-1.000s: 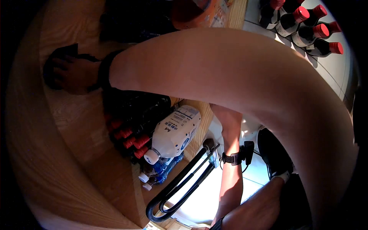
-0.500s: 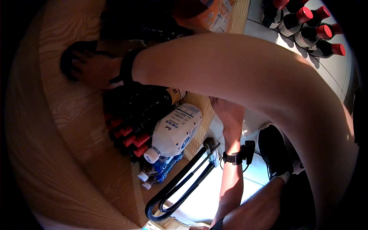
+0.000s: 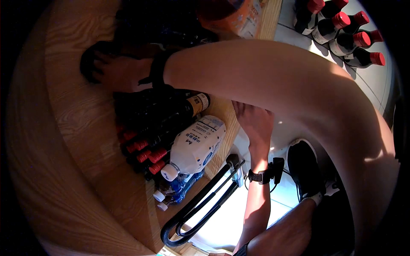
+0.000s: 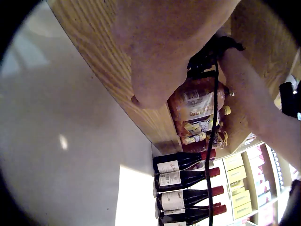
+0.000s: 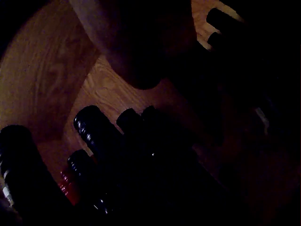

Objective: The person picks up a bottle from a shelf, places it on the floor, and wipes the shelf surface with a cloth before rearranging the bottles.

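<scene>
My right hand [image 3: 121, 72] lies deep on the dim wooden shelf [image 3: 68, 106], fingers spread over a dark, cloth-like piece [image 3: 88, 64]. In the right wrist view, part of that hand [image 5: 146, 61] shows above several dark bottle necks [image 5: 96, 125]. Below its wrist lie dark wine bottles with red caps [image 3: 137, 146]. Beside them are a large whitish bottle [image 3: 196, 143] with a white cap and small blue-labelled bottles [image 3: 181, 190]. My left hand [image 3: 255, 121] rests at the shelf's front edge, partly hidden by the right forearm; in the left wrist view it [image 4: 160, 61] overlaps the pale wood.
Several red-capped wine bottles [image 3: 341, 38] stand on the tiled floor. An orange package [image 3: 239, 19] sits at the shelf's upper end. A black U-shaped lock [image 3: 194, 213] hangs near the shelf edge. Stocked shelves [image 4: 249, 183] show farther off in the left wrist view.
My right hand has slid along the shelf toward its front edge, rightward in the head view, and the dark piece has moved with it. The left hand has stayed at the edge.
</scene>
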Demonstrator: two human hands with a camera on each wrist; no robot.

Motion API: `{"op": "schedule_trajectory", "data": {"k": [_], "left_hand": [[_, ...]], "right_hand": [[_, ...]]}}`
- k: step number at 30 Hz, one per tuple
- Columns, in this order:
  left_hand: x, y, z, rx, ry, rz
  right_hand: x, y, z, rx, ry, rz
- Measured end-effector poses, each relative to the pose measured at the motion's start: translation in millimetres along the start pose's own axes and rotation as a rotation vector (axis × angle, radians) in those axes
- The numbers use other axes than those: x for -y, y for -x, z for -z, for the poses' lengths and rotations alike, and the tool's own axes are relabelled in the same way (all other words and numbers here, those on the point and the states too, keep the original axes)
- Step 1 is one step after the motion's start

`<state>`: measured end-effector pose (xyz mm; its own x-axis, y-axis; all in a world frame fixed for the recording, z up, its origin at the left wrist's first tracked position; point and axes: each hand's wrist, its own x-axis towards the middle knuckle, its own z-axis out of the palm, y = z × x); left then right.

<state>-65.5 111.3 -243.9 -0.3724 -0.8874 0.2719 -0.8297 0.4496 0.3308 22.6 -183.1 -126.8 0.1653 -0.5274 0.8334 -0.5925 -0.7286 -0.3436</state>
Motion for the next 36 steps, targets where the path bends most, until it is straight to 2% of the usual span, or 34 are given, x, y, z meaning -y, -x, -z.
{"op": "schedule_trajectory", "data": {"k": [3, 6, 7, 8, 10, 12, 15, 16, 19, 22, 24, 25, 27, 28, 29, 30, 32, 34, 36], "left_hand": [[-2.9, -1.4, 2.1, -0.027, -0.005, 0.001], [-7.7, -5.2, 9.0, 0.006, 0.024, 0.037], [-8.2, -4.5, 10.3, 0.021, 0.033, 0.053], [-8.3, 0.1, 12.9, 0.142, 0.046, 0.156], [-6.6, 3.8, 12.5, 0.261, 0.06, 0.26], [-3.4, 4.4, 8.3, 0.244, 0.007, 0.184], [0.6, 5.9, 2.0, 0.159, 0.017, 0.123], [1.3, 6.6, 1.2, 0.133, 0.026, 0.112], [-3.0, 0.7, 7.1, 0.221, -0.011, 0.135], [-8.1, -9.3, 13.5, 0.052, 0.046, 0.036], [-8.9, -10.7, 14.9, 0.058, 0.046, 0.036], [-5.8, -6.1, 11.1, 0.057, 0.047, 0.036], [-0.5, 0.9, 5.4, 0.153, 0.019, 0.087], [0.1, 1.1, 5.2, 0.186, 0.009, 0.104], [1.4, 0.9, 5.2, 0.127, 0.016, 0.052], [1.9, 0.0, 6.6, 0.069, 0.023, 0.0], [1.4, -0.6, 6.7, 0.073, 0.02, 0.01], [0.1, -2.6, 6.7, 0.072, 0.02, 0.019], [0.0, -1.7, 7.2, 0.105, -0.013, 0.017]], "right_hand": [[-1.5, 7.5, -15.8, 0.07, -0.016, -0.021], [1.1, 10.3, -18.6, -0.105, -0.223, -0.214], [-1.1, 14.4, -13.1, -0.069, -0.187, -0.165], [-1.8, 15.9, -7.1, -0.035, -0.148, -0.114], [-2.9, 15.7, -18.5, -0.016, -0.156, -0.122], [-4.9, 17.6, -22.1, 0.002, -0.164, -0.13], [-9.0, 26.2, -19.2, 0.157, -0.098, -0.051], [-9.4, 29.9, -21.5, 0.139, -0.034, -0.039], [-12.2, 34.4, -26.7, 0.112, 0.058, -0.018], [-12.9, 33.8, -34.5, 0.076, 0.03, -0.046], [-14.4, 32.7, -35.8, 0.048, -0.025, -0.083], [-16.8, 32.2, -25.3, 0.289, 0.305, 0.081], [-19.4, 41.9, -12.3, 0.527, 0.635, 0.246], [-20.7, 49.6, -9.9, 0.399, 0.346, 0.12], [-20.2, 53.7, -8.6, 0.267, 0.059, -0.005], [-18.7, 54.2, -12.4, 0.266, 0.057, -0.008], [-15.6, 50.6, -19.4, 0.235, -0.15, -0.216], [-30.8, 55.9, -83.6, 0.234, -0.113, -0.181], [-34.3, 62.1, -79.4, 0.232, -0.081, -0.151]]}}
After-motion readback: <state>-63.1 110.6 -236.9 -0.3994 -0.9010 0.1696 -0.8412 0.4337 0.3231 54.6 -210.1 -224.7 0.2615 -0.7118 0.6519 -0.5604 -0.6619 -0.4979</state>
